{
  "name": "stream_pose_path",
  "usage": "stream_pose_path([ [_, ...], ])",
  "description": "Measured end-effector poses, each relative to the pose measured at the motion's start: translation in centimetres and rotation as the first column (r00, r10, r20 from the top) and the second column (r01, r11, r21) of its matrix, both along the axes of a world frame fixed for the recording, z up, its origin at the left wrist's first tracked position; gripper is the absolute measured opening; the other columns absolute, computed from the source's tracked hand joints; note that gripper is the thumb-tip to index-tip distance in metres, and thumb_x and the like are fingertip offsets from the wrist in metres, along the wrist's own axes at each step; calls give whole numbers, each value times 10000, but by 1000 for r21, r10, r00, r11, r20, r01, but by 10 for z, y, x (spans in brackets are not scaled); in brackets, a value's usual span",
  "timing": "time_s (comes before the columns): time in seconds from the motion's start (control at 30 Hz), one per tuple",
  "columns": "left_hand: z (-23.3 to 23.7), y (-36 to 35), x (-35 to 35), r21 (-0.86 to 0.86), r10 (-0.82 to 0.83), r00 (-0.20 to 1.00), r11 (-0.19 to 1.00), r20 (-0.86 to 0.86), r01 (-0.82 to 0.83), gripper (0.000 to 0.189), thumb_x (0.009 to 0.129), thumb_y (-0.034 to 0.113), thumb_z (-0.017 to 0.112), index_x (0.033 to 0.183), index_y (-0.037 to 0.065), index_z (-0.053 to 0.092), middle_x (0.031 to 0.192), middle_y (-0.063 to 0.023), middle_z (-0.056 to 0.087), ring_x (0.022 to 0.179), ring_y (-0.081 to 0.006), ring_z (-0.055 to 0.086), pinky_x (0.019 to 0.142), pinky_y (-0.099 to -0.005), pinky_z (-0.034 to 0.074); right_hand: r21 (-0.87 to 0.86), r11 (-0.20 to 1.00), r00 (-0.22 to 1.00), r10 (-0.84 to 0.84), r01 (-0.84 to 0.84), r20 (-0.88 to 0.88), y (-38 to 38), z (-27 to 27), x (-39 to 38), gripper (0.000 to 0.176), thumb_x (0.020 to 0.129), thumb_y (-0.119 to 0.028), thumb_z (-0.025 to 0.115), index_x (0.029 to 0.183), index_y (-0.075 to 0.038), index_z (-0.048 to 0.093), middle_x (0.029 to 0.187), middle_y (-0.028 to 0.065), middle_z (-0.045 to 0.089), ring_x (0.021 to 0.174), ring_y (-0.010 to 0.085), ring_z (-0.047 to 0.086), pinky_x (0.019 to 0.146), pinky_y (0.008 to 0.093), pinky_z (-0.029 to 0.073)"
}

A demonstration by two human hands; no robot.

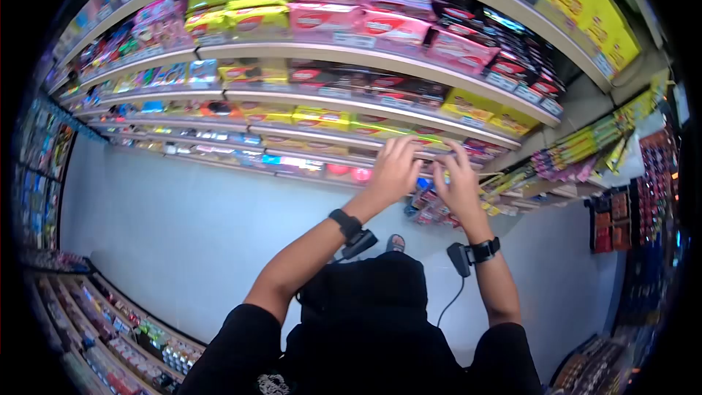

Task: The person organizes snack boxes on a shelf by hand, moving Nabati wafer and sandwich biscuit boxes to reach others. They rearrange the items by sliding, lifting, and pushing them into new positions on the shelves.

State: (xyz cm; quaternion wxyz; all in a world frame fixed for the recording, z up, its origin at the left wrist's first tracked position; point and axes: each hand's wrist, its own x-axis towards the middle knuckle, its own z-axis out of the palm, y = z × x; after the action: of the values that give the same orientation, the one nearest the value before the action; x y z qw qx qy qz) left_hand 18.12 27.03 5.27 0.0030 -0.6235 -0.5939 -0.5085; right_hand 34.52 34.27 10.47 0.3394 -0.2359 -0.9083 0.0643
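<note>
Both arms stretch forward to the lower shelves of a snack rack. My left hand [397,170] has its fingers extended and slightly bent, the tips in front of yellow-green packets [380,126]. Close beside it on the right, my right hand [458,181] holds its fingers bent and apart near the same shelf edge. No item shows clearly in either hand, and blur hides whether the fingertips touch the packets. Black straps with small dark devices sit on both wrists.
Shelves above carry pink packets [395,25], yellow packets [257,18] and black packets [523,66]. Long yellow packs hang on a rack [596,139] at right. Colourful hanging packs [433,208] dangle below my hands. Another shelf unit [110,322] stands at lower left.
</note>
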Motion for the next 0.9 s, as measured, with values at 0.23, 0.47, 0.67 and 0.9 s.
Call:
stream_pose_path([
  [0.23, 45, 53, 49, 2, -107, 992, 994, -71, 108, 295, 839, 64, 674, 1118, 10, 592, 1261, -167, 573, 1147, -388, 532, 983, -463, 435, -91, 982, 979, -173, 164, -105, 57, 15, 60, 141, 848, -45, 686, 984, -30, 651, 1279, 132, 590, 822, 289, 703, 694, 378, 566],
  [0.47, 67, 138, 102, 68, -60, 992, 995, -112, 68, 359, 847, 65, 677, 1178, -10, 560, 1357, -210, 519, 1222, -421, 500, 1040, -494, 401, -46, 986, 958, -164, 157, -237, 152, 19, 125, 136, 846, -72, 687, 976, -42, 659, 1269, 140, 598, 760, 328, 700, 669, 397, 572],
  [0.67, 78, 187, 130, 55, 31, 980, 998, -196, -20, 412, 845, 70, 677, 1225, -20, 547, 1360, -208, 523, 1232, -418, 503, 1035, -482, 407, -117, 977, 944, -203, 178, -261, 219, 32, 150, 184, 874, -105, 668, 1051, -58, 650, 1152, 121, 633, 844, 351, 683, 721, 417, 563],
  [0.9, 85, 215, 153, 27, 81, 962, 997, -262, -77, 478, 827, 78, 686, 1268, -20, 531, 1385, -208, 514, 1259, -419, 490, 1067, -483, 398, -160, 971, 954, -209, 177, -215, 253, 52, 148, 331, 903, -160, 649, 1226, -95, 619, 956, 107, 676, 825, 320, 682, 720, 415, 551],
])
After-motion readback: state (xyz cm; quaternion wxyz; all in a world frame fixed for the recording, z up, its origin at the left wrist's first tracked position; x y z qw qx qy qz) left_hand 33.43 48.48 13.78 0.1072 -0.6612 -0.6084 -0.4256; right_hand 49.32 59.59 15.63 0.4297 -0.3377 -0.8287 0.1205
